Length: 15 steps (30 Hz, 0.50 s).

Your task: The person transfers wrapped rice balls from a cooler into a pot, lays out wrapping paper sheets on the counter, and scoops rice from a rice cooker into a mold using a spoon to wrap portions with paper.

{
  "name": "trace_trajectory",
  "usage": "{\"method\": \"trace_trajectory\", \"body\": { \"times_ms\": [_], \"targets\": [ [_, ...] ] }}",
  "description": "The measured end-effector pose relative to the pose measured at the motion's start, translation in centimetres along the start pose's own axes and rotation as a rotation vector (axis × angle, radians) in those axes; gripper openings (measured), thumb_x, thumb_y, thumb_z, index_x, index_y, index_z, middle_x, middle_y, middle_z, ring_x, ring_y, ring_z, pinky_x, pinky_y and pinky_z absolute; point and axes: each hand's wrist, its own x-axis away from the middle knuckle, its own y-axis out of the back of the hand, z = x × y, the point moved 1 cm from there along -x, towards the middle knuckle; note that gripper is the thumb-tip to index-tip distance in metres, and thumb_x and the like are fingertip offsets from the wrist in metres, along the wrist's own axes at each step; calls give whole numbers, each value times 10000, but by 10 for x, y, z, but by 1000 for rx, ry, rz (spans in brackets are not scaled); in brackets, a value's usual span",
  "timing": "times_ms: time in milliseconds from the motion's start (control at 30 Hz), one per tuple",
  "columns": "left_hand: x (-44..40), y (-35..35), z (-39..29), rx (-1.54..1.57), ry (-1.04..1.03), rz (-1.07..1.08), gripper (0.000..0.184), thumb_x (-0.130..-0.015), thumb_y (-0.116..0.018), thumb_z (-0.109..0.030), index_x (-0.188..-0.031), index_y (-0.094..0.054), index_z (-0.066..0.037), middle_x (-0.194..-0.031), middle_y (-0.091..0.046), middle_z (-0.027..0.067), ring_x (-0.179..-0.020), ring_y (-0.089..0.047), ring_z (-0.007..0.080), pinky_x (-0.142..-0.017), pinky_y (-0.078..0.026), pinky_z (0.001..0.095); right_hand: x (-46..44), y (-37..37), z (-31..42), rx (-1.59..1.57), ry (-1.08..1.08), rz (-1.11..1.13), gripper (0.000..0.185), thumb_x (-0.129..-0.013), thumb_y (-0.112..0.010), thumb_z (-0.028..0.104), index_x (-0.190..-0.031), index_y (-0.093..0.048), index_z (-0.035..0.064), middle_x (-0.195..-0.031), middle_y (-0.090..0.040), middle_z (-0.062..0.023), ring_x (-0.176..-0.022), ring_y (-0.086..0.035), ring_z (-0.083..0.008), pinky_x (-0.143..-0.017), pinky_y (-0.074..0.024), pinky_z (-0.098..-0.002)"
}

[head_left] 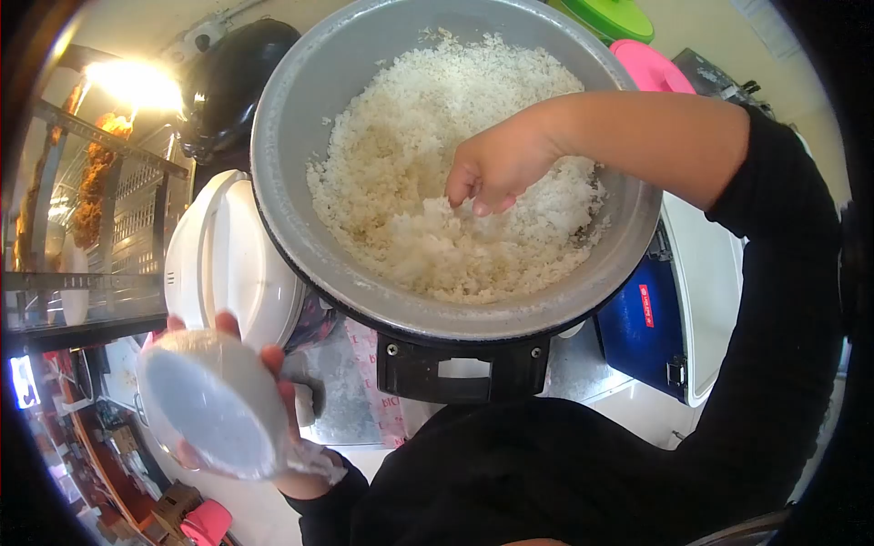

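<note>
A large grey metal pot (278, 196) holds a deep bed of white cooked rice (401, 118). My right hand (505, 164) reaches into it from the right, fingers curled down at the middle of the rice. Loose rice lies blurred just under the fingertips, and what they grip is hidden. At the lower left, outside the pot, my left hand (284, 400) is wrapped round a white bowl (214, 400) tipped on its side. Crumpled clear plastic (319, 462) shows at that wrist.
A white rounded lid (241, 246) stands left of the pot, near a lit display case (109, 209) with fried food. To the right is a blue cooler box (646, 318) with its pale lid. Pink (651, 68) and green (614, 16) plastic items sit behind.
</note>
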Motion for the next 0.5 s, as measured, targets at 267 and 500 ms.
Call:
{"method": "trace_trajectory", "body": {
  "times_ms": [267, 500],
  "targets": [
    [-65, -48, 44, -541, -196, -383, 554, -995, -411, -376, -1437, -334, -52, -1422, -400, 197, -1279, -425, 382, -1029, -422, 509, 102, 23, 11, -174, 100, -487, 89, -885, -544, 59, -956, -595, 44, -611, -441, 44, -540, -384, -45, -489, -296, -227],
    [-97, -63, 109, -378, 174, -346, 492, -1029, -347, -409, -1401, -354, -87, -1337, -503, 118, -1184, -538, 242, -965, -476, 399, 147, -5, 73, 401, 403, -1061, 305, -851, -553, 96, -1143, -642, 81, -669, -626, -93, -631, -609, -218, -606, -479, -372]
  ]
}}
